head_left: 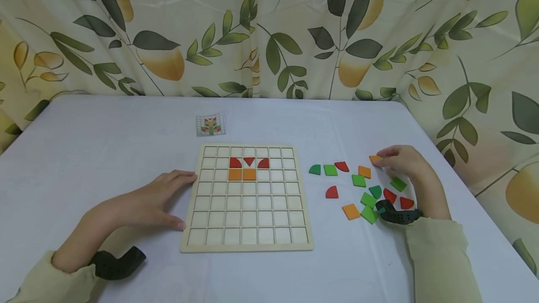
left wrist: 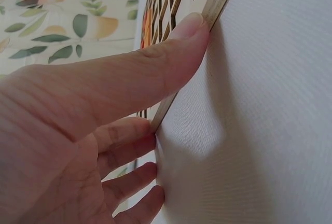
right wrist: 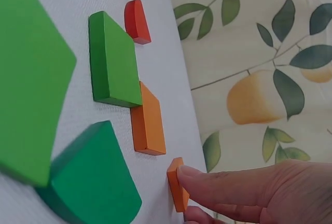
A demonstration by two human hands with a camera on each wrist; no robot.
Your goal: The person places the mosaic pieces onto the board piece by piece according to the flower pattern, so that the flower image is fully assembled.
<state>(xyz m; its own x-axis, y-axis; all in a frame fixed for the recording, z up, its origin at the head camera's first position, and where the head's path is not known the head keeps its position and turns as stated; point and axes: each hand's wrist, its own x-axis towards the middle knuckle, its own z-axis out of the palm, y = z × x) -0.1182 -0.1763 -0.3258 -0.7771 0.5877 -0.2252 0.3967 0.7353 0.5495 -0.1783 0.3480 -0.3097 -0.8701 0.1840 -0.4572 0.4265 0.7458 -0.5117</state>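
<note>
At the far side of the loose pieces, my right hand [head_left: 407, 163] pinches an orange square tile [right wrist: 177, 186] between thumb and fingers. My left hand [head_left: 141, 202] touches the left edge of a wooden grid board [head_left: 248, 248], its thumb near the lower corner and its fingertips farther up, fairly straight. On the board, a red triangle [head_left: 249, 161] sits between two red rounded pieces, with two orange squares [head_left: 235, 175] side by side in the row below.
Right of the board lie several loose green squares [head_left: 330, 170], red rounded pieces [head_left: 331, 192], dark green rounded pieces [head_left: 314, 169] and orange squares [head_left: 351, 212]. A small pattern card [head_left: 211, 125] lies beyond the board. A leaf-print curtain [head_left: 294, 27] hangs behind the white table.
</note>
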